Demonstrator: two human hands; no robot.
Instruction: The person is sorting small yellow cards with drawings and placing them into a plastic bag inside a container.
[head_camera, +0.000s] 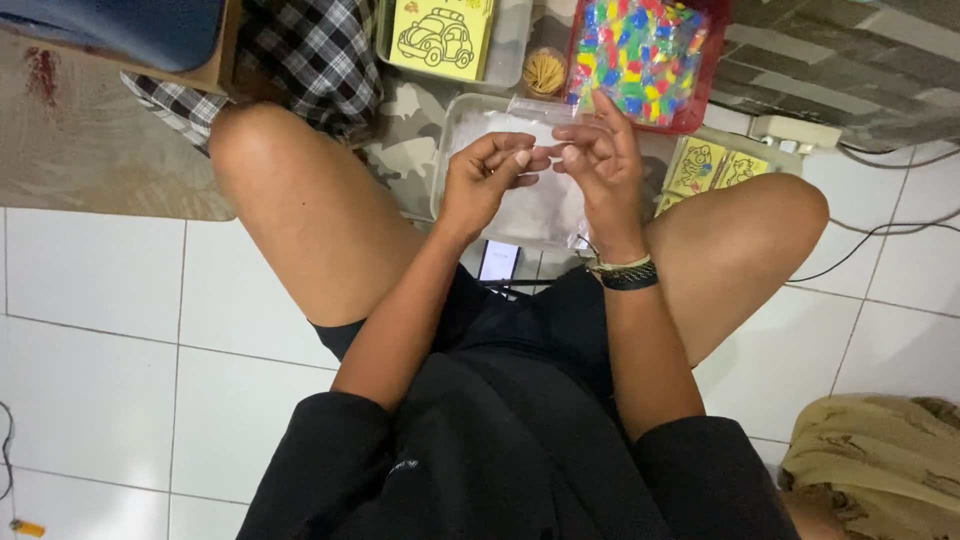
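Pinching a small clear plastic bag (540, 112) between them, the left hand (487, 178) and right hand (602, 160) hover over a clear tray (462, 120) on the white tiled floor (110, 300), with a red tub of coloured pieces (640, 55) at one o'clock, a yellow car card (442, 38) at eleven, and a phone (498, 260) at six between the knees.

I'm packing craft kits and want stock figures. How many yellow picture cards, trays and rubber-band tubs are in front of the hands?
Yellow picture cards: 3 (car card, two small cards)
Trays: 3 (clear, red, one under the car card)
Rubber-band tubs: 1
Total: 7
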